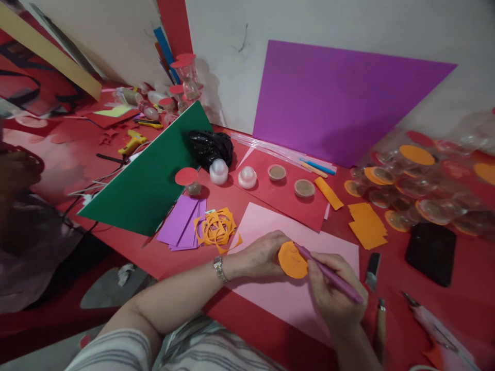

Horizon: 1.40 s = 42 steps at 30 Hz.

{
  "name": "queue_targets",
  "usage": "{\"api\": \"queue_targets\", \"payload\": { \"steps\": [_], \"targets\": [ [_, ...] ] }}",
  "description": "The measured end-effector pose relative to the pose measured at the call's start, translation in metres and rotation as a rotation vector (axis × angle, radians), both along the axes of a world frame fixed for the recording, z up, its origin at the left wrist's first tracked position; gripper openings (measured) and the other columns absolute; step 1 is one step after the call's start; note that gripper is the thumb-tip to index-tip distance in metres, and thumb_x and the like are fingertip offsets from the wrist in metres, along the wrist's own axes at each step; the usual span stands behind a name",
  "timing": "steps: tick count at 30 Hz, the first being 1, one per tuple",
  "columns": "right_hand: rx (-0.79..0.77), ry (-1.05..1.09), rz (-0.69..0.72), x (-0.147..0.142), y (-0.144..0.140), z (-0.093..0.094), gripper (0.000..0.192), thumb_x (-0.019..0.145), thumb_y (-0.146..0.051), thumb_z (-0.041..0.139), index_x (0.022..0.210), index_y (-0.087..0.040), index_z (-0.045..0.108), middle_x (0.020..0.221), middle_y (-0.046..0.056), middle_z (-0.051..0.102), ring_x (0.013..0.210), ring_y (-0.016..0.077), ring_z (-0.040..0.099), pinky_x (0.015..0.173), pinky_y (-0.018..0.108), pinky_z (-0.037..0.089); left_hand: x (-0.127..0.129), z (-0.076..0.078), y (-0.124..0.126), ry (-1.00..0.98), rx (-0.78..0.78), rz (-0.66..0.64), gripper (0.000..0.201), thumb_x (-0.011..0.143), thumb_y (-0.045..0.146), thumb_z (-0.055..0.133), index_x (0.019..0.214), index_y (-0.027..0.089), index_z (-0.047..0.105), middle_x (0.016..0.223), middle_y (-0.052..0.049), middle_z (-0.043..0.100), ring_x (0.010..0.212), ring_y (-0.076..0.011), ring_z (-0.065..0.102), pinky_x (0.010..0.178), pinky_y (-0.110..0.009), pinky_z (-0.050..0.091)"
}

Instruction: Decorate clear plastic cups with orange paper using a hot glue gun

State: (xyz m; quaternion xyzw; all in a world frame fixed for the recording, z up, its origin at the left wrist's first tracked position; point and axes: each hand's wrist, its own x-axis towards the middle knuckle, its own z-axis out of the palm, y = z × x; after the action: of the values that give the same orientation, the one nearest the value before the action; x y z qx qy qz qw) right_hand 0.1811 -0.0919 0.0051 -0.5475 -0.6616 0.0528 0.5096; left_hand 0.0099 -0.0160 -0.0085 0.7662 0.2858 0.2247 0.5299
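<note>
Over a pink sheet (pixel 266 296), my left hand (pixel 261 256) pinches an orange paper circle (pixel 293 265) by its left edge. Faint dark lines show on the circle. My right hand (pixel 340 291) is closed around a purple pen (pixel 334 278), whose tip meets the circle's upper edge. Left of the sheet lie orange paper offcuts (pixel 216 228) with round holes and several purple paper strips (pixel 178 221). Orange paper squares (pixel 367 226) lie beyond my right hand.
A green board (pixel 154 180) leans at the left, a purple board (pixel 332 98) against the wall. Clear domed cups (pixel 433 188), a black phone-like slab (pixel 431 253), a blade (pixel 372 270) and scissors (pixel 436 327) are right. Another person (pixel 27 237) sits left, near a yellow glue gun (pixel 133 141).
</note>
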Motion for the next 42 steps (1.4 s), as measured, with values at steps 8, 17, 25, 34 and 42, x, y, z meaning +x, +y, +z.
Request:
{"api": "queue_targets", "payload": {
  "steps": [8, 17, 25, 34, 42],
  "targets": [
    [-0.005, 0.006, 0.023, 0.002, -0.0011, -0.003, 0.006, 0.091, -0.018, 0.065, 0.094, -0.022, 0.066, 0.077, 0.0, 0.069, 0.064, 0.013, 0.068, 0.057, 0.021, 0.055, -0.0003, 0.0007, -0.0006, -0.012, -0.003, 0.004, 0.04, 0.075, 0.03, 0.086, 0.107, 0.018, 0.066, 0.103, -0.005, 0.065, 0.094, -0.0175, 0.06, 0.084, -0.028, 0.05],
    [0.004, -0.009, 0.006, -0.0009, -0.0001, 0.0012, 0.003, 0.093, -0.02, 0.063, 0.093, -0.022, 0.065, 0.076, 0.0, 0.069, 0.063, 0.012, 0.068, 0.055, 0.019, 0.054, 0.0002, 0.0016, -0.0007, 0.009, 0.012, 0.0, 0.038, 0.076, 0.032, 0.086, 0.106, 0.018, 0.066, 0.103, -0.005, 0.066, 0.095, -0.0175, 0.06, 0.084, -0.027, 0.05],
    [-0.009, -0.007, 0.009, -0.003, -0.0023, 0.0, 0.005, 0.093, -0.017, 0.063, 0.094, -0.022, 0.065, 0.076, 0.0, 0.068, 0.063, 0.0118, 0.067, 0.055, 0.019, 0.054, 0.0001, 0.0003, -0.0019, 0.021, 0.002, 0.013, 0.038, 0.076, 0.035, 0.086, 0.104, 0.019, 0.065, 0.102, -0.005, 0.065, 0.093, -0.0175, 0.06, 0.083, -0.028, 0.05],
    [-0.016, 0.016, 0.062, -0.0067, -0.0015, 0.0007, 0.009, 0.092, -0.014, 0.063, 0.094, -0.022, 0.064, 0.076, -0.002, 0.068, 0.063, 0.0104, 0.067, 0.057, 0.018, 0.054, 0.0019, 0.0044, -0.0026, 0.016, 0.023, 0.015, 0.032, 0.078, 0.036, 0.084, 0.095, 0.017, 0.065, 0.096, -0.004, 0.064, 0.09, -0.0173, 0.059, 0.083, -0.028, 0.049],
    [-0.014, 0.001, 0.002, -0.0029, -0.002, -0.0019, 0.006, 0.091, -0.016, 0.065, 0.093, -0.022, 0.065, 0.075, -0.001, 0.069, 0.062, 0.0115, 0.067, 0.054, 0.019, 0.054, 0.0009, 0.0014, -0.0023, 0.008, 0.033, 0.006, 0.035, 0.077, 0.031, 0.085, 0.102, 0.017, 0.065, 0.101, -0.005, 0.064, 0.093, -0.0169, 0.059, 0.083, -0.026, 0.049]
  ]
}}
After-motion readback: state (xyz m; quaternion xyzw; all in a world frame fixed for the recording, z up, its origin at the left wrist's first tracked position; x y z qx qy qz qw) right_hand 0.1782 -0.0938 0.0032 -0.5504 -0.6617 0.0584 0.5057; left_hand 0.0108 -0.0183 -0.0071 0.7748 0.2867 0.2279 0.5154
